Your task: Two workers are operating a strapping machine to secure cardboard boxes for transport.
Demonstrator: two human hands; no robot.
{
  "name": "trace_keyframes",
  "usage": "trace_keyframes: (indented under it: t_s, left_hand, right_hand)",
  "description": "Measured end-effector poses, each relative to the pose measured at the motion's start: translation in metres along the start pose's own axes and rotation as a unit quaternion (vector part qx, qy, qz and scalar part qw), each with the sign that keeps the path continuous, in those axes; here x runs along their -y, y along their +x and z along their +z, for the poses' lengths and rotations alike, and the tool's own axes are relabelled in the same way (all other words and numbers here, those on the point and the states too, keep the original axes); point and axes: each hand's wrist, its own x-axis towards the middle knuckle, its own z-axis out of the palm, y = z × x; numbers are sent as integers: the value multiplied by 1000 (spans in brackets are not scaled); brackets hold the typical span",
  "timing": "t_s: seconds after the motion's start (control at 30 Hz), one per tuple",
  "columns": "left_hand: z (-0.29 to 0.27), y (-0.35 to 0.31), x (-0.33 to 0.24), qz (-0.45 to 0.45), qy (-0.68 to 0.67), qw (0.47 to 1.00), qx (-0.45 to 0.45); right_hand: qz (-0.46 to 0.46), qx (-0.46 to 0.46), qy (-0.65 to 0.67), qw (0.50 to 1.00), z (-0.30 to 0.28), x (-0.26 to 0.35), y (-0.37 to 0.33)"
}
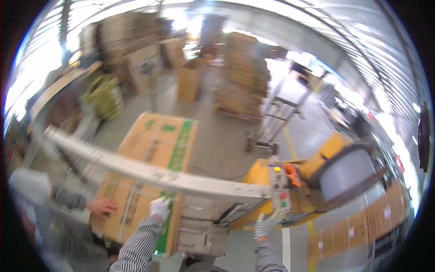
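Note:
My left hand (158,208), in a white glove, rests on top of a long brown carton (136,199) near its green-striped right edge. Its fingers seem laid on the cardboard and hold nothing I can see. My right hand (268,224), also gloved, reaches with fingers apart toward the lower end of a control panel (278,183). Coloured buttons dot that panel; whether a fingertip presses one I cannot tell. A pale metal beam (158,174) crosses over the carton to the panel. On the carton's left side lies a co-worker's bare hand (103,207).
The co-worker (68,226) stands close at my left. A yellow machine body (258,174) with a large reel (346,174) sits at right. Beyond stand a hand truck (276,118) and stacked cardboard (240,72). Brown cartons (358,226) line the lower right.

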Motion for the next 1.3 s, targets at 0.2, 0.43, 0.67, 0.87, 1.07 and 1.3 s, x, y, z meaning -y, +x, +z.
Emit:
trace_keyframes:
  t_s: [0.2,0.43,0.67,0.87,1.07,1.3]
  left_hand:
    - [52,53,30,-39,137,987,74]
    - [-32,101,-11,-15,96,951,294]
    - [-4,97,7,-97,78,923,364]
    - [-12,31,38,-126,45,956,261]
    - [-3,44,-7,-28,27,964,262]
    - [-9,22,20,-46,64,955,286]
  right_hand:
    - [-30,-73,5,997,21,-13,11]
    - [-29,-105,-8,994,24,-28,19]
    - [-24,56,49,997,-38,-23,-6]
    - [380,442,37,811,-48,-97,-240]
    - [198,717,-33,667,-82,-219,-540]
    - [239,689,-12,684,-125,-242,-552]
